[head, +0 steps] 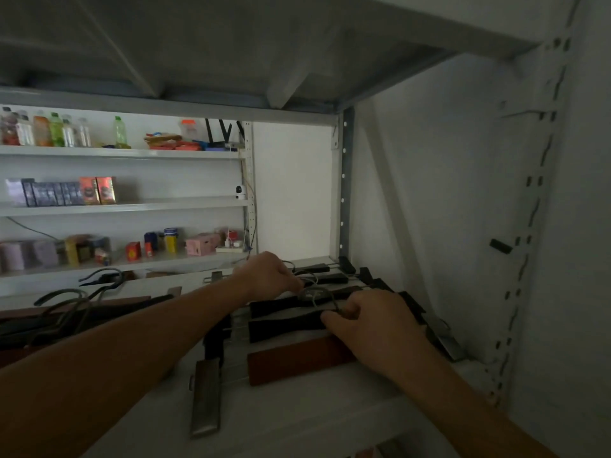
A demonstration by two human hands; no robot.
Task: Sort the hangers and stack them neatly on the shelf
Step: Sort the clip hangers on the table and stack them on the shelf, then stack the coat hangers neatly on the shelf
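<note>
Several dark clip hangers [284,322] lie side by side on the white shelf [297,418], with a brown wooden hanger [297,361] nearest me. My left hand [269,274] is closed around the metal hooks at the far side of the row. At the near side, my right hand [367,320] pinches a wire hook of a black hanger. A loose pile of hangers [76,309] with curved hooks lies at the left of the shelf. One clip [205,401] sticks out toward the shelf's front edge.
A shelf board hangs low overhead. A slotted metal upright [345,183] stands behind the hangers and the white side wall [463,209] closes the right. Farther back at left, shelves [125,153] carry bottles, boxes and a small camera.
</note>
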